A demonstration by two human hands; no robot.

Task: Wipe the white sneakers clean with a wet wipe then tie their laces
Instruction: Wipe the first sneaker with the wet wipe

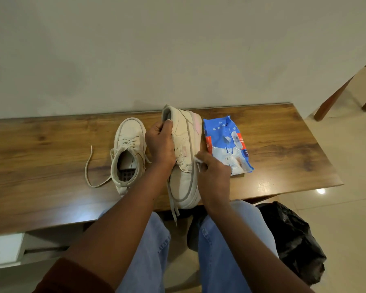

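One white sneaker lies tipped on its side at the middle of the wooden table, toe toward me, its laces hanging over the front edge. My left hand grips it around the collar and tongue. My right hand pinches a white wet wipe against the sneaker's sole edge. The second white sneaker stands upright to the left, opening toward me, its loose lace trailing across the wood.
A blue pack of wet wipes lies flat just right of the held sneaker. A black plastic bag sits on the tiled floor by my right knee. Wooden chair legs stand at the far right. A wall backs the table.
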